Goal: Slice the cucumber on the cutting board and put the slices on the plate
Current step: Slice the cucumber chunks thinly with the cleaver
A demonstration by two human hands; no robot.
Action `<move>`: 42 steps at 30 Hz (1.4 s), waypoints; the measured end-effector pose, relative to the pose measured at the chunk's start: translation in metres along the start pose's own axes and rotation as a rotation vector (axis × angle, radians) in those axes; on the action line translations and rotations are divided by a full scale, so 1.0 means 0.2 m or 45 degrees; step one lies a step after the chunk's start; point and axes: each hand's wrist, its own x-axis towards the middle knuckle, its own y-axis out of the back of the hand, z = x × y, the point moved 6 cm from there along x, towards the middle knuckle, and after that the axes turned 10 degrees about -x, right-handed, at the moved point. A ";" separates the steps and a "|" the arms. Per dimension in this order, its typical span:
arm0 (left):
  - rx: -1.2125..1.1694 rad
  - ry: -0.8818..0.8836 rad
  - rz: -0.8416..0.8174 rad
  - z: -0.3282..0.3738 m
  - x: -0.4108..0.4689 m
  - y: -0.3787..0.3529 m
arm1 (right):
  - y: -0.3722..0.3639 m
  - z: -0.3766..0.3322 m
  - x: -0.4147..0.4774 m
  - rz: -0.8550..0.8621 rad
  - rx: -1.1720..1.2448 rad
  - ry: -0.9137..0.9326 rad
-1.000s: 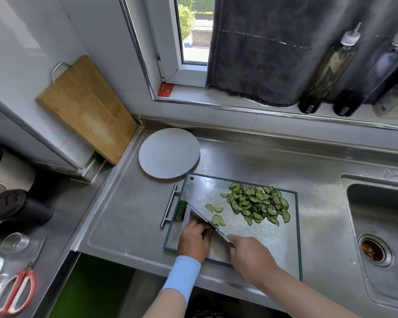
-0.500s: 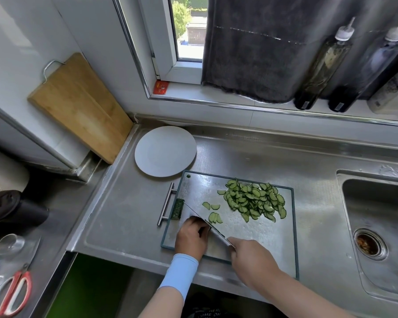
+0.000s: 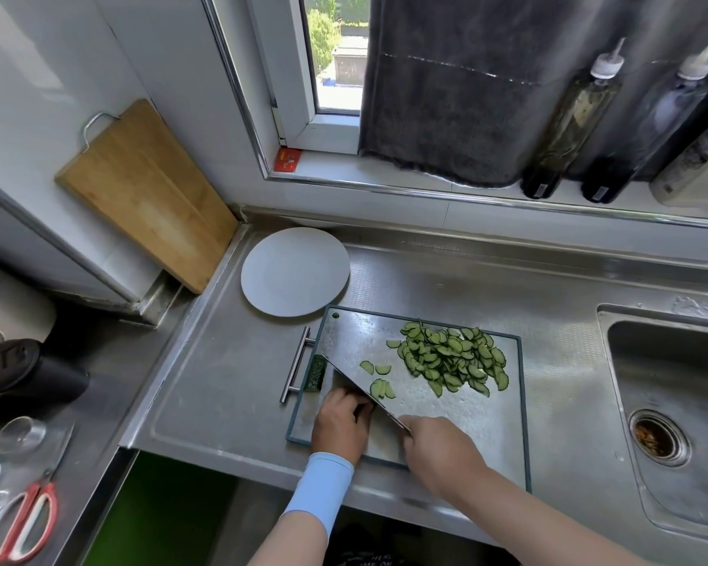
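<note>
Unchanged: right hand (image 3: 438,455) grips the knife (image 3: 360,386), left hand (image 3: 340,422) clamps the cucumber (image 3: 316,373) at the left edge of the cutting board (image 3: 487,435); its near-right corner lies open.

Change over the last second: my left hand (image 3: 340,418), my right hand (image 3: 438,451) and its broad steel knife (image 3: 340,377) crept slightly along the dark green cucumber (image 3: 315,373) toward the bar handle (image 3: 297,363) of the teal-rimmed steel cutting board (image 3: 446,414).

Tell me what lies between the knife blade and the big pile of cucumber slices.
Head view: a few loose slices lie on the cutting board between knife and pile.
</note>
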 end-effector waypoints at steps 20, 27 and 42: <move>-0.040 -0.063 0.076 0.00 -0.01 0.01 | -0.01 0.01 -0.05 -0.025 0.023 -0.028; -0.032 -0.110 0.086 0.01 -0.04 0.00 | -0.01 -0.03 0.02 -0.040 0.011 -0.019; 0.008 -0.068 0.100 0.02 -0.04 0.01 | 0.01 0.05 -0.14 0.058 -0.012 0.042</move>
